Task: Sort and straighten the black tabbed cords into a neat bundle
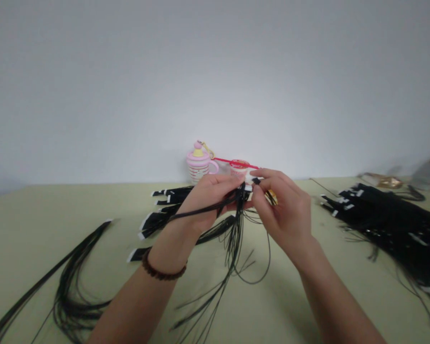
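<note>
My left hand (204, 198) is closed around a bunch of thin black cords (232, 243) that hang down from it onto the table. My right hand (284, 210) pinches a small black tag piece (256, 181) at the top of that bunch, right beside the left fingertips. A dark bead bracelet (161, 271) circles my left wrist. Both hands are held above the table's middle.
Black flat tags with white ends (165, 210) lie behind my left hand. A loose bundle of black cords (69, 277) lies at left, a big pile of tagged cords (390, 222) at right. A pink cup (199, 165) and a red-rimmed container (240, 167) stand by the wall.
</note>
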Available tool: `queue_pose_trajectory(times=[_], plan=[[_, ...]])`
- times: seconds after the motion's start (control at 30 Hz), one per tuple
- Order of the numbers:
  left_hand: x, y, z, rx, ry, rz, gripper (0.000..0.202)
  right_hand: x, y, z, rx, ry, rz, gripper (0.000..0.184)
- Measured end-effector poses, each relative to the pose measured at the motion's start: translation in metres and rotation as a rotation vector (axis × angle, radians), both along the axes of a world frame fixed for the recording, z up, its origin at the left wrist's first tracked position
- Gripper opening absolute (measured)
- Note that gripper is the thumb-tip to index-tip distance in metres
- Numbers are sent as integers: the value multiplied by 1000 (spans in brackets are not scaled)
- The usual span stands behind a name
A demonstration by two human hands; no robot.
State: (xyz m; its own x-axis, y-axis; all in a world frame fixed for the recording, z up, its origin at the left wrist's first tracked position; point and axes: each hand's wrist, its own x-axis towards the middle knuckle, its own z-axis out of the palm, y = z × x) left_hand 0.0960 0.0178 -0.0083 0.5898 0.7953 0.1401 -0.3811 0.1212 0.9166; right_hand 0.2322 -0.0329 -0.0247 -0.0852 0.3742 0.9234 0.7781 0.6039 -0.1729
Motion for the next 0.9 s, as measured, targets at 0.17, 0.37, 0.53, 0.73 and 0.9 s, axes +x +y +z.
queue_pose_trajectory(times=[0.17, 0.37, 0.53, 0.73, 0.9], plan=[[0, 1, -1, -12, -5, -7, 21, 1, 3, -1, -8, 4, 23, 12], [2, -2, 1, 11, 9, 36, 25, 3, -1, 5, -46, -11, -18, 12], [4, -3, 0, 47, 57, 72, 26, 5, -2, 7, -46, -23, -41, 11], [2, -2, -2, 111, 100, 112, 26, 7, -1, 5, -87, -74, 34, 13], [0, -2, 0, 207, 168, 118, 31, 10, 0, 8, -122, -99, 45, 12]])
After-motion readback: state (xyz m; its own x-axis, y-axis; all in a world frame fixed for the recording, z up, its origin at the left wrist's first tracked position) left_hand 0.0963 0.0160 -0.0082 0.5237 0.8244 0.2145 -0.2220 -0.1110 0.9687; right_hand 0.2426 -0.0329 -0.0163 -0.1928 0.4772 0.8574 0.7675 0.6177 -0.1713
